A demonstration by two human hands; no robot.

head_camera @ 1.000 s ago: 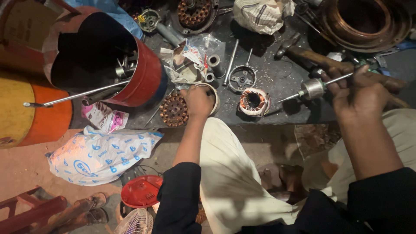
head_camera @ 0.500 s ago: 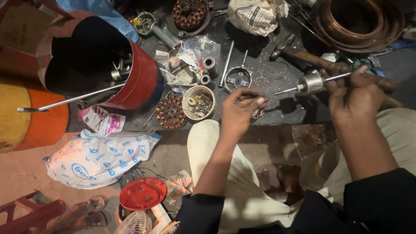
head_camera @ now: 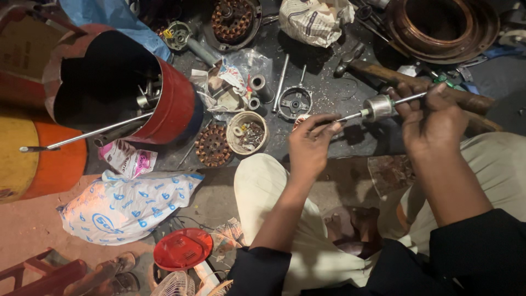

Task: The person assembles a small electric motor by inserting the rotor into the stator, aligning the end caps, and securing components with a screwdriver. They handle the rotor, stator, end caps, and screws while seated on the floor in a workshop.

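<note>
White blue-printed bag [head_camera: 126, 205] lies left; both hands [head_camera: 309, 145] [head_camera: 430, 118] pinch a rotor shaft [head_camera: 378, 108].

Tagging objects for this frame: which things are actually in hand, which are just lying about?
In hand:
- motor rotor on its shaft
- left hand, at the shaft tip
- right hand, gripping the shaft

Lying about:
- red drum
- small bowl of parts
- hammer
- red lid

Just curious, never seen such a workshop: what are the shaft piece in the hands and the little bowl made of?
The rotor shaft, held by the left hand and right hand, looks like bare steel: grey, shiny. The small bowl seems dull plastic or enamel, cream-coloured; hard to tell.
</note>
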